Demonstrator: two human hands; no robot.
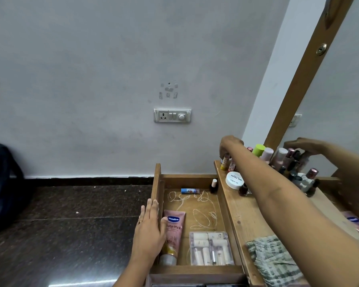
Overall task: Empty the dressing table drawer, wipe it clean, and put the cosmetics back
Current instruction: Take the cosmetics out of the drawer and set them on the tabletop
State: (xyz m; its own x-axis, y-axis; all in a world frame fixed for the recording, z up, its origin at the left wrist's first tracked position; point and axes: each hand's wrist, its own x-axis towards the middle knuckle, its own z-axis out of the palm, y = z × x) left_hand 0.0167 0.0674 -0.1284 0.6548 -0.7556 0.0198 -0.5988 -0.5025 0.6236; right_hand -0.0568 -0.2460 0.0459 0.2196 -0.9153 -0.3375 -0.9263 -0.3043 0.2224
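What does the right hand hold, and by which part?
The right hand pinches a small upright tube with a yellow base, by its top end.

Left hand [149, 228] on drawer wall [158, 183] — right hand [229, 145] pinches small tube [224, 162].

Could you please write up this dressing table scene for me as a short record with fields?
drawer: open, pulled out
in the drawer: pink tube, clear case, blue stick, nail polish bottle
left hand: flat on the drawer's left wall, thumb by the pink tube
right hand: grips a yellow stick on the tabletop
cloth: lying on the tabletop, near end
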